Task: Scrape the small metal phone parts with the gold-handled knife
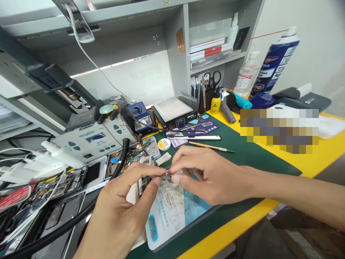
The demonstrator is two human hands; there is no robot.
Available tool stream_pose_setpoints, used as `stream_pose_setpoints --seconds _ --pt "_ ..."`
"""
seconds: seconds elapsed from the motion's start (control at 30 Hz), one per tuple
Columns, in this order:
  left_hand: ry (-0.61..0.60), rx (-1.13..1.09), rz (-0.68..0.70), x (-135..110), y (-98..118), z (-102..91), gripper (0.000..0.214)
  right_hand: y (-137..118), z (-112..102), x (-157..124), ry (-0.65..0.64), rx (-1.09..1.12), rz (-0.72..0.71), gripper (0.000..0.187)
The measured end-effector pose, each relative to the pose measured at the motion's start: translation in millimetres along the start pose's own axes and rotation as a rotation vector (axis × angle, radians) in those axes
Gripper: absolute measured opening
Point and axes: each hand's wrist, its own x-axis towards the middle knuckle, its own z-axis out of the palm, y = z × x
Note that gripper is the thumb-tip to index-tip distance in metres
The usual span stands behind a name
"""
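Observation:
Both my hands meet over a blue and white work mat (172, 212) on the green bench pad (242, 151). My left hand (121, 212) pinches a small metal part (166, 176) between thumb and forefinger. My right hand (207, 172) pinches the same small part from the other side, fingers pressed together. What the part is I cannot make out. Just behind my fingers lies an opened phone with an exposed circuit board (134, 154).
A grey rework station (94, 138), a blue soldering stand (138, 113) and a black hot plate (174, 111) stand at the back. Tweezers and a white tool (199, 137) lie on the pad. Dismantled phones (54, 194) crowd the left. A spray can (277, 61) stands back right.

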Motion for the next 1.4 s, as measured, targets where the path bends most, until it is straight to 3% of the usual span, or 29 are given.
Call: stream_pose_setpoints --seconds 0.47,0.8,1.23,1.4 --pt "0.004 -0.028 -0.087 -1.8 1.1 2.3 0.014 3.1 2.3 -0.8 0.015 0.039 -0.056 0.017" --pt "-0.112 -0.02 0.002 -3.6 1.3 -1.9 0.026 0.1 2.0 -0.9 -0.001 0.045 -0.044 0.015" --pt "-0.054 -0.015 -0.052 -1.4 1.7 0.7 0.011 0.0 0.5 -1.2 -0.001 0.033 -0.016 0.013" --pt "0.0 0.021 0.038 -3.5 6.6 -0.1 0.012 0.1 1.4 -1.2 0.021 0.059 0.035 0.03"
